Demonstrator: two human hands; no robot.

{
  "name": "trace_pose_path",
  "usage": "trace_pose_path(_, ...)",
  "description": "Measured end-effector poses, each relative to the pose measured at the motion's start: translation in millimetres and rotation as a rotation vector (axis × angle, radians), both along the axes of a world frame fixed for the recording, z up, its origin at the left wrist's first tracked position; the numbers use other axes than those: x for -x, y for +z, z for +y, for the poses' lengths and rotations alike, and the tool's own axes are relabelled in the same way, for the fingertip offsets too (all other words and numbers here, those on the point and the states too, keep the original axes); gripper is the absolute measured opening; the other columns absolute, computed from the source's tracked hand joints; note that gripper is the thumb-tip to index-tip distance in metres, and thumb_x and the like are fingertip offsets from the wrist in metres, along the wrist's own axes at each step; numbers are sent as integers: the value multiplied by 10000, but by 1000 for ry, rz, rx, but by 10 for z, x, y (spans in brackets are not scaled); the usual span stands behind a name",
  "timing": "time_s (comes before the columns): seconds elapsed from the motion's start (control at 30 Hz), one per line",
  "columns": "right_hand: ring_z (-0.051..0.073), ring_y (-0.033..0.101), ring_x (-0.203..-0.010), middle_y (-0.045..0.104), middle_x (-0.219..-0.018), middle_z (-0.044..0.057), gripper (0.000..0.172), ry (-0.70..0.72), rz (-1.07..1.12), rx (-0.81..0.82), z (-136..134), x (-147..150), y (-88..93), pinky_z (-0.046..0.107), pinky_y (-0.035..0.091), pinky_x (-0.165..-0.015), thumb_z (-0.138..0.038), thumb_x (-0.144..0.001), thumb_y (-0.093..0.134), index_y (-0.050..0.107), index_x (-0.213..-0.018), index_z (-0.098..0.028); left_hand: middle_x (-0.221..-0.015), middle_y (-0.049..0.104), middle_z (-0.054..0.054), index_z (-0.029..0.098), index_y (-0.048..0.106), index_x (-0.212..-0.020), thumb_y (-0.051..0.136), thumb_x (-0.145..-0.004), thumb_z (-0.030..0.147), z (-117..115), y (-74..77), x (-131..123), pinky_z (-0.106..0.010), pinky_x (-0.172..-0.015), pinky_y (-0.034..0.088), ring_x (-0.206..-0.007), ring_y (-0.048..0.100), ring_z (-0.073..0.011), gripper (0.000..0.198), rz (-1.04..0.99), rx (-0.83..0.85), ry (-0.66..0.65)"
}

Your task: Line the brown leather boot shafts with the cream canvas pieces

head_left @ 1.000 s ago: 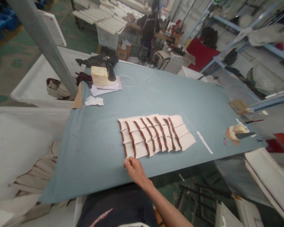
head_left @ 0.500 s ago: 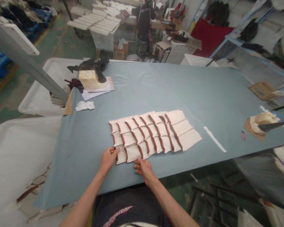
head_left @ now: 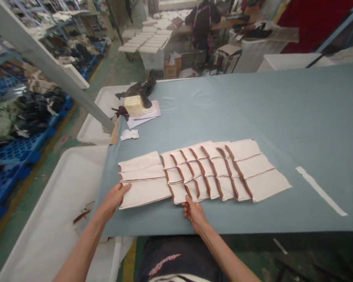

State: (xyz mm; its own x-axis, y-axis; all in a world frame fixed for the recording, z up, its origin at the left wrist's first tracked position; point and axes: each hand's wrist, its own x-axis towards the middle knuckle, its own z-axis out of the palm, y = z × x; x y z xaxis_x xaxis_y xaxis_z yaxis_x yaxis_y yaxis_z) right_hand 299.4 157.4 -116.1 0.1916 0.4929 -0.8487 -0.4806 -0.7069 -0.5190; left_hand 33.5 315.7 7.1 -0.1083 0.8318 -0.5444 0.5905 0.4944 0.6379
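Observation:
Rows of overlapping cream pieces with brown edges (head_left: 214, 172) lie fanned out on the blue-grey table (head_left: 253, 105). A set of three longer cream pieces (head_left: 142, 178) sits apart at their left end. My left hand (head_left: 113, 199) grips the near left corner of that set, fingers closed on its edge. My right hand (head_left: 194, 209) presses its fingertips on the near edge of the fanned rows, at the front of the table.
A cream block with a dark tool on papers (head_left: 137, 105) and a crumpled white scrap (head_left: 129, 134) sit at the table's far left. A white strip (head_left: 320, 190) lies at right. White trays (head_left: 59, 207) stand left of the table. A person (head_left: 201, 21) works far behind.
My left hand has pulled three cream pieces leftward, out from the fanned rows, leaving a gap. My right hand stays at the near edge. The camera has swung left.

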Motion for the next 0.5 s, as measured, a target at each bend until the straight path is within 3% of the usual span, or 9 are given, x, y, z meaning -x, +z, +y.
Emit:
trace_pose_path(0.07, 117, 618, -516, 730, -746, 60, 487, 121, 33, -39, -70, -21, 169, 209, 481, -466, -597, -1025, 642, 689, -859, -142, -879, 749, -35, 143, 716, -983, 735, -983, 468, -85, 180, 83, -330, -712, 601, -765, 716, -191, 325, -103, 19, -12)
trace_pose_path(0.13, 167, 641, -515, 756, -733, 97, 499, 253, 41, -86, -172, -16, 416, 258, 508, -465, -639, -919, 742, 721, -853, -145, -753, 731, -29, 161, 701, -872, 804, -831, 551, -168, 336, 109, -303, -609, 545, -680, 692, -212, 406, -187, 20, -1)
trace_pose_path(0.2, 207, 703, -653, 795, -844, 94, 420, 333, -79, -202, -239, 46, 724, 312, 597, -614, -536, -804, 879, 754, -969, -170, -677, 711, -28, 186, 676, -814, 826, -687, 606, -235, 480, 103, -303, -559, 513, -646, 686, -241, 464, -253, 4, 33)
trace_pose_path(0.27, 267, 747, -1000, 803, -1142, 108, 515, 392, -472, -552, -206, 191, 1044, 394, 627, -914, -382, -755, 928, 737, -1205, -219, -678, 719, -38, 200, 663, -830, 787, -652, 639, -296, 615, 66, -324, -590, 544, -677, 712, -269, 490, -320, -13, 71)
trace_pose_path(0.33, 329, 708, -1180, 759, -1293, 154, 580, 469, -934, -995, -59, 405, 1322, 497, 587, -1043, -339, -796, 895, 681, -1322, -221, -701, 736, -54, 202, 661, -855, 747, -666, 662, -369, 740, 1, -348, -627, 575, -703, 729, -284, 505, -379, -30, 93)
trace_pose_path(0.4, 307, 720, -1114, 761, -1252, 162, 402, 526, -1187, -1285, 156, 626, 1524, 470, 606, -968, -278, -925, 765, 658, -1308, -214, -691, 729, -55, 201, 660, -844, 741, -682, 681, -458, 854, -65, -356, -628, 582, -689, 719, -278, 513, -419, -52, 92)
trace_pose_path(0.43, 273, 733, -1022, 777, -1161, 141, 265, 540, -1224, -1379, 265, 713, 1594, 414, 611, -891, -218, -984, 666, 665, -1249, -215, -659, 707, -47, 204, 652, -809, 734, -700, 699, -505, 910, -84, -352, -619, 576, -662, 700, -266, 513, -430, -68, 85)
trace_pose_path(0.5, 212, 727, -852, 774, -967, 89, 183, 545, -1206, -1484, 437, 807, 1685, 319, 580, -759, -145, -1036, 529, 665, -1138, -213, -567, 634, -24, 216, 622, -721, 667, -767, 762, -596, 1021, -72, -337, -584, 545, -581, 633, -231, 550, -435, -112, 72)
